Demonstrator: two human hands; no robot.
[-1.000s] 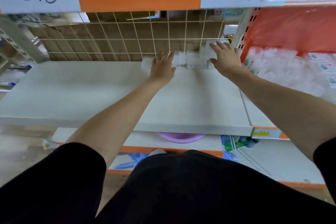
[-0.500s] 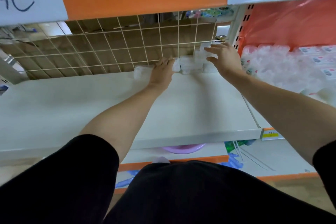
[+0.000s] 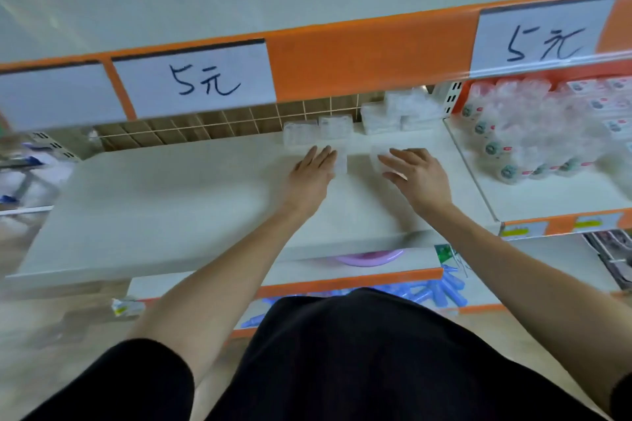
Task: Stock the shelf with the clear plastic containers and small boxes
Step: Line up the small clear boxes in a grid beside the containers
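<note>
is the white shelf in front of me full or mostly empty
Mostly empty: the white shelf board holds clear plastic containers only in its right half; the left shows bare board.

A discount shop aisle, seen from a stocker's head camera: handwritten "5元" price signs (image 3: 201, 82) were clipped along the orange shelf edge (image 3: 369, 58) above a white shelf (image 3: 171, 202) backed by a wire grid (image 3: 212, 126). Clear plastic containers (image 3: 396, 113) sat at the rear, wrapped packs of labelled bottles (image 3: 533, 133) filled the neighbouring bay, small shelf-edge labels (image 3: 523, 228) lined its front, and a purple basin (image 3: 369, 257) lay below.
</note>
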